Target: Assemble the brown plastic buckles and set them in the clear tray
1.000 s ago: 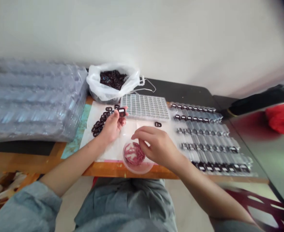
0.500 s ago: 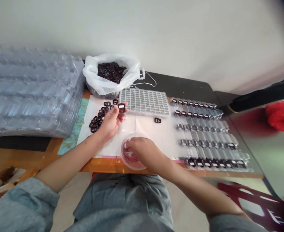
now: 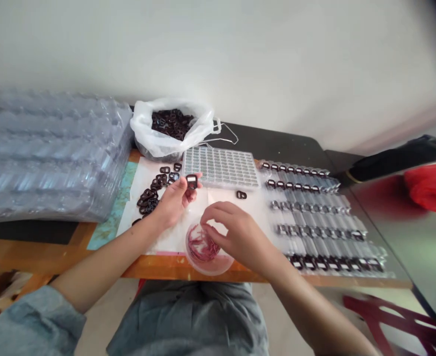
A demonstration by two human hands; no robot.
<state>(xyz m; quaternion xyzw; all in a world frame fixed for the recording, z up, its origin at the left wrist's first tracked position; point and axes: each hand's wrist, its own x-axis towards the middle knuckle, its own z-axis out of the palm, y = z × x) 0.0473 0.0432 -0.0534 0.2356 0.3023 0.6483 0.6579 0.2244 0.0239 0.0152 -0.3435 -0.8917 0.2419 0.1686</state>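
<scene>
Left hand: pinches a dark rectangular buckle between thumb and fingertips, mid-worktop.
Right hand: fingers curl narrowly over reddish loops in a clear round dish at the front edge; cannot tell if holding any.
Handling: buckle likely light, stiff; best taken by its rim.

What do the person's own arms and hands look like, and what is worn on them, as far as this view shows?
The left hand and right hand are bare, without gloves, and no watch or bracelet shows. The left forearm is bare up to a loose, pale blue-grey sleeve. The right forearm is bare as far as the view reaches.
</scene>
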